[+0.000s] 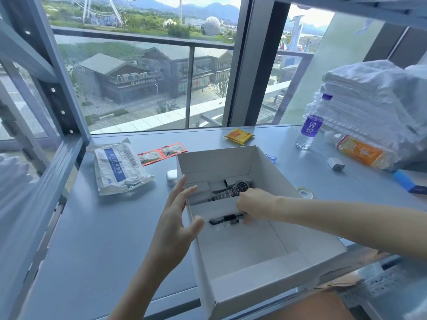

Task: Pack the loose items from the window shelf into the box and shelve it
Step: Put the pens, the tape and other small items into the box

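An open white cardboard box [307, 241] stands on the grey window shelf [111, 239]. Inside lie a metal wristwatch [233, 189] and a black pen [225, 219]. My right hand [253, 207] reaches down into the box, fingers closed on the right end of the pen. My left hand [176, 222] rests open against the box's left wall, thumb over the rim. Loose on the shelf: a mask packet [119, 166], red sachets [161, 153], a yellow packet [239, 136], a white earbud case [171, 176], a tape roll [305, 192].
At the right are a water bottle [310, 125], an orange drink bottle [360, 151] lying down, a white charger [335, 163], a blue object [406, 182] and stacked white towels [379, 98]. A metal rack post [57, 72] rises at the left. The window is behind.
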The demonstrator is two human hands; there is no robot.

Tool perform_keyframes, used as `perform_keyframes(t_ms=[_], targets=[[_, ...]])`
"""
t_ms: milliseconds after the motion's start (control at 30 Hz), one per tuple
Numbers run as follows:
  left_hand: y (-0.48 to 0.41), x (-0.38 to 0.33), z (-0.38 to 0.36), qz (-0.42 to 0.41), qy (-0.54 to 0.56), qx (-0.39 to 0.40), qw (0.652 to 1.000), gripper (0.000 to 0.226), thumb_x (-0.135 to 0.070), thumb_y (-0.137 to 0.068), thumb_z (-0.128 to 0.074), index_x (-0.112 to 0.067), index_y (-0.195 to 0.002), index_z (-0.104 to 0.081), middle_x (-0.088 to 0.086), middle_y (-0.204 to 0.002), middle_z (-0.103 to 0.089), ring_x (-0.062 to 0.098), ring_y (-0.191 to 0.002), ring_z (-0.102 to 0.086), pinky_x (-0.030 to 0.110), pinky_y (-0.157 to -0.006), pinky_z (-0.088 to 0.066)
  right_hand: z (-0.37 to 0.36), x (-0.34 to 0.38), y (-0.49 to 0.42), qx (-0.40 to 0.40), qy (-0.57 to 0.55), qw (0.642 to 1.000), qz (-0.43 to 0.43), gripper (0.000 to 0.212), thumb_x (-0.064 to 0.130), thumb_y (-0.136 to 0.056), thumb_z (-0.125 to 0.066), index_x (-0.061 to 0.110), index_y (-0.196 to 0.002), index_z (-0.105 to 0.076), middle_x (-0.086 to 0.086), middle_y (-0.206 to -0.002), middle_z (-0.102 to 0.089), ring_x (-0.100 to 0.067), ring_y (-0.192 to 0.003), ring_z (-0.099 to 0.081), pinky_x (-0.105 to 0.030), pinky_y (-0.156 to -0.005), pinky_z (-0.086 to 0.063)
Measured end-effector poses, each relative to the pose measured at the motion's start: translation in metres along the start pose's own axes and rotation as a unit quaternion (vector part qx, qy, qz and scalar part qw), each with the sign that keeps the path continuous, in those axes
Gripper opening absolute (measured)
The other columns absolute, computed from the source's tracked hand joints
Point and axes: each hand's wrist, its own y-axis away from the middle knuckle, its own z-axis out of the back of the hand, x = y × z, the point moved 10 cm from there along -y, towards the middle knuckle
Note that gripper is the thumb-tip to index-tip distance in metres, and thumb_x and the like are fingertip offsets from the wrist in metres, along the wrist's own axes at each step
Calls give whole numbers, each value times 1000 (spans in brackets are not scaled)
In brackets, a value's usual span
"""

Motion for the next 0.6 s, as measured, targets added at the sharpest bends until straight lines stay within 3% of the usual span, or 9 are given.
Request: perform_keyframes(t_ms=[100, 200, 267, 367, 467, 533, 600], targets=[[0, 0, 0, -7, 8, 1, 1000, 65, -45, -63, -44, -31, -127, -46, -24, -150, -20, -9, -137, -20, 26, -113, -25, 0, 0, 1, 6, 14, 1000, -5, 23, 14, -86, -60, -2, -102, -62, -21, -108, -60, -37, -99, -60, -34, -67, -41], [1, -3, 2, -21, 17, 8, 1000, 62, -51, -68, -50, -32, -127, -47, -26, -147, -23, -13, -132, -25, 11, -106, -29, -1, -3, 1, 10, 1, 1000, -15, 18, 2, -83, -58, -3, -100, -62, -22, -109, -59, -37, -99, -61, -35, -68, -43], [-1, -1, 8, -17, 48, 7, 999, 55, -54, -72, -55, -37, -124, -48, -25, -144, -29, -13, -128, -32, 6, -99, -35, -1, -4, 1, 14, -16, 1000, -18, 18, 3, -82, -60, -4, -98, -62, -22, -108, -60, -37, -98, -61, -34, -68, -43], [-15, 17, 33, -4, 64, -48, 997, 33, -35, -84, -63, -35, -115, -53, -16, -136, -43, -4, -121, -47, 9, -92, -43, 2, -6, 2, 10, -56, 998, -17, 20, 12, -82, -65, -4, -95, -64, -23, -100, -62, -37, -94, -62, -31, -64, -38], [-47, 43, 54, -23, -88, -92, 992, 31, -3, -86, -61, -15, -115, -60, -1, -123, -55, 13, -109, -56, 25, -93, -47, 10, -9, 6, -10, -79, 997, -19, 23, 21, -82, -68, -1, -89, -67, -19, -90, -62, -33, -84, -63, -27, -58, -37], [-75, 67, 55, -16, -195, -78, 978, 36, 4, -82, -60, -7, -117, -61, 7, -119, -59, 26, -106, -58, 34, -94, -47, 17, -11, 11, -32, -96, 995, -17, 28, 28, -82, -68, 2, -88, -66, -15, -93, -64, -28, -73, -55, -25, -51, -32], [-102, 92, 49, 5, -267, -38, 963, 40, 0, -82, -61, -4, -121, -58, 11, -124, -58, 30, -112, -56, 35, -95, -42, 29, -16, 20, -77, -136, 988, -13, 29, 34, -81, -68, 6, -88, -64, -8, -90, -64, -24, -72, -50, -26, -55, -32]])
